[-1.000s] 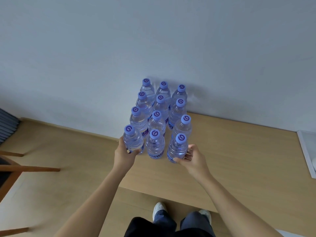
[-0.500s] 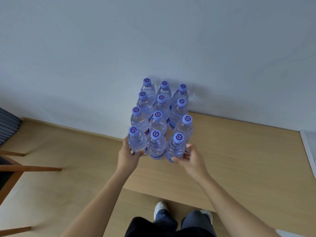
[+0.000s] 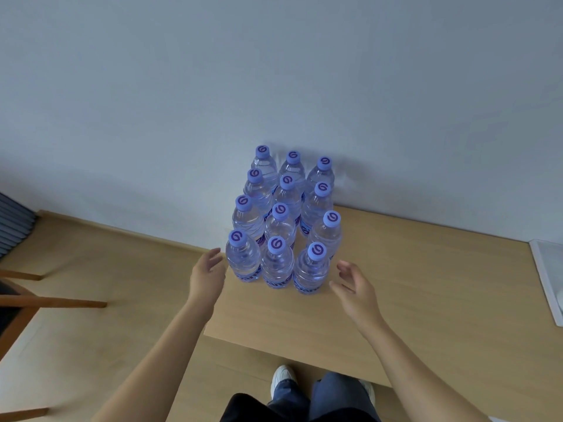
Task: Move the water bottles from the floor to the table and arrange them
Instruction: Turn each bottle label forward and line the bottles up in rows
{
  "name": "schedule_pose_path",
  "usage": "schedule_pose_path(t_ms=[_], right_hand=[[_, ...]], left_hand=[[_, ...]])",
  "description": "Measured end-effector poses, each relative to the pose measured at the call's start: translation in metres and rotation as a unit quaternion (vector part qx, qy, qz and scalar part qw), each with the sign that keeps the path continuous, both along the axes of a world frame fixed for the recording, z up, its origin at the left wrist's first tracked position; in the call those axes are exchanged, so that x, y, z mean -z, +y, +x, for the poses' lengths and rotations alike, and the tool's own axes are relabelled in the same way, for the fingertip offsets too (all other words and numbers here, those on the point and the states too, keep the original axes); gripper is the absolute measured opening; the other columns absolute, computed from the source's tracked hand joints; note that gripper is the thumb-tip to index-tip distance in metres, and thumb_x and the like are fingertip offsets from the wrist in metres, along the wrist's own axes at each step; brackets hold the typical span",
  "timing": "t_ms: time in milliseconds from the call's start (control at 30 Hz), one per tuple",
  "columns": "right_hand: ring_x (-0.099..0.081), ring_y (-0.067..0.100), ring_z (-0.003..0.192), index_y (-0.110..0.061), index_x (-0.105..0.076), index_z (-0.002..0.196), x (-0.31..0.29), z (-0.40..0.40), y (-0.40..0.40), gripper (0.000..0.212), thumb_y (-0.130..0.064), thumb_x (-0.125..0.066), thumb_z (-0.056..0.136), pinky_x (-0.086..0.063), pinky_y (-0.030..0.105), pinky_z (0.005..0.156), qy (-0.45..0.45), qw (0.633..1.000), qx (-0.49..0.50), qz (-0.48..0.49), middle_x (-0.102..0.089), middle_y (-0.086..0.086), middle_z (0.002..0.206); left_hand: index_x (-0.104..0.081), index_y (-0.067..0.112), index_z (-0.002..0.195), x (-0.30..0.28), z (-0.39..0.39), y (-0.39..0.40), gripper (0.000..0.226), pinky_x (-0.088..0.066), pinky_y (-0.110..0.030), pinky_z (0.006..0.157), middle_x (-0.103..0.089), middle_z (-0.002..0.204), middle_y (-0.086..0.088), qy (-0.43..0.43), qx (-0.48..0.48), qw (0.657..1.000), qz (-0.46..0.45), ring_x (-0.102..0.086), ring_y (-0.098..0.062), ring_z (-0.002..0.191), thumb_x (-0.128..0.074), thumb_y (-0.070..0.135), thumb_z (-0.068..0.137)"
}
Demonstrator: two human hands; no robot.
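Here, twelve water bottles stand upright on the wooden table, grouped in three columns and four rows. The back row stands close to the pale wall; whether it touches cannot be told. All bottles are clear, with blue caps bearing a dark swirl mark. The bottles stand close together, sides touching or nearly so. The third-row bottle on the right sits slightly outward of its column.

The front row consists of three bottles: left, middle and right. Blue labels show near their bases.

The left hand is just beside the front left bottle, at the table's left edge. Its fingers are relaxed and loosely spread, and it holds nothing. A narrow gap shows between the fingertips and the bottle.

The right hand hovers over the table just to the right of the front right bottle. Its fingers are gently curved and apart, palm turned toward the bottles, and it holds nothing. It does not touch the bottle.

Below the near table edge, the person's shoes and blue jeans show against the wooden floor. A wooden chair stands at the left edge of view. A white object lies on the table at the far right; its kind cannot be told.
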State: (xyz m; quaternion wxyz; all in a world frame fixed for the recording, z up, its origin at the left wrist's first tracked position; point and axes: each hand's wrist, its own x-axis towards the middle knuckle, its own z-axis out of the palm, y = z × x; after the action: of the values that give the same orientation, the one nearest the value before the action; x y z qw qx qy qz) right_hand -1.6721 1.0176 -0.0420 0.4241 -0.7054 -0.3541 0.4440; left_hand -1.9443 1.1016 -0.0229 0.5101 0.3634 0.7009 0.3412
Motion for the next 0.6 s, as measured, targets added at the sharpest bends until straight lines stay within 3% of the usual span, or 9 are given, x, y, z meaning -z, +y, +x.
schedule_pose_path(t_ms=[67,133,233,333,433,500,600], right_hand=[[-0.054,0.015,0.122,-0.017,-0.052,0.132,-0.002,0.005,0.008,0.042,-0.008,-0.062,0.091,-0.04,0.024,0.095,-0.013,1.0,0.017,0.007,-0.056,-0.003,0.13],[-0.055,0.012,0.117,-0.021,-0.049,0.137,-0.005,0.008,0.018,0.047,-0.015,-0.064,0.092,-0.04,0.025,0.095,-0.029,0.999,0.013,0.018,-0.055,-0.008,0.128],[-0.054,0.012,0.114,-0.023,-0.044,0.142,-0.005,0.01,0.029,0.058,-0.011,-0.066,0.09,-0.042,0.028,0.098,-0.03,0.999,-0.008,0.03,-0.052,-0.013,0.13],[-0.057,0.016,0.113,-0.023,-0.046,0.141,0.0,0.012,0.039,0.058,-0.006,-0.066,0.089,-0.046,0.033,0.101,-0.026,0.999,-0.025,0.03,-0.055,-0.014,0.13],[-0.064,0.01,0.108,-0.024,-0.054,0.132,-0.001,0.014,0.046,0.052,-0.001,-0.064,0.087,-0.049,0.025,0.092,-0.011,0.998,-0.042,0.034,-0.064,-0.015,0.12],[-0.066,0.006,0.105,-0.022,-0.057,0.128,0.0,0.014,0.049,0.05,0.003,-0.064,0.085,-0.05,0.022,0.09,-0.006,0.999,-0.037,0.038,-0.068,-0.013,0.115],[-0.067,0.004,0.103,-0.022,-0.058,0.125,0.0,0.017,0.052,0.048,0.003,-0.064,0.085,-0.05,0.027,0.092,-0.004,0.999,-0.036,0.035,-0.07,-0.011,0.114]], left_hand=[[-0.054,0.014,0.128,-0.007,-0.004,0.012,0.034,-0.049,-0.034,0.092,-0.061,0.121,-0.006,-0.049,-0.042,0.998,0.0,-0.061,-0.018,0.097,-0.048,0.006,0.095],[-0.054,0.014,0.128,-0.013,-0.005,0.027,0.032,-0.049,-0.035,0.095,-0.062,0.119,-0.008,-0.105,-0.066,0.992,-0.006,-0.061,-0.022,0.105,-0.05,0.012,0.097],[-0.054,0.016,0.127,-0.022,0.0,0.046,0.031,-0.049,-0.037,0.096,-0.061,0.121,-0.007,-0.16,-0.066,0.985,-0.019,-0.06,-0.025,0.11,-0.053,0.013,0.097],[-0.056,0.016,0.126,-0.022,0.005,0.063,0.031,-0.05,-0.036,0.087,-0.062,0.119,-0.006,-0.172,-0.013,0.984,-0.045,-0.06,-0.026,0.108,-0.056,0.016,0.095],[-0.063,0.016,0.123,-0.019,0.009,0.078,0.04,-0.053,-0.042,0.091,-0.064,0.126,-0.008,-0.178,0.044,0.979,-0.092,-0.062,-0.029,0.111,-0.063,0.032,0.086],[-0.065,0.018,0.121,-0.017,0.011,0.084,0.044,-0.054,-0.043,0.087,-0.065,0.125,-0.005,-0.181,0.039,0.976,-0.114,-0.063,-0.031,0.111,-0.064,0.04,0.083],[-0.065,0.016,0.119,-0.016,0.014,0.087,0.036,-0.054,-0.039,0.075,-0.067,0.12,-0.005,-0.174,0.029,0.978,-0.11,-0.065,-0.031,0.106,-0.059,0.035,0.09]])
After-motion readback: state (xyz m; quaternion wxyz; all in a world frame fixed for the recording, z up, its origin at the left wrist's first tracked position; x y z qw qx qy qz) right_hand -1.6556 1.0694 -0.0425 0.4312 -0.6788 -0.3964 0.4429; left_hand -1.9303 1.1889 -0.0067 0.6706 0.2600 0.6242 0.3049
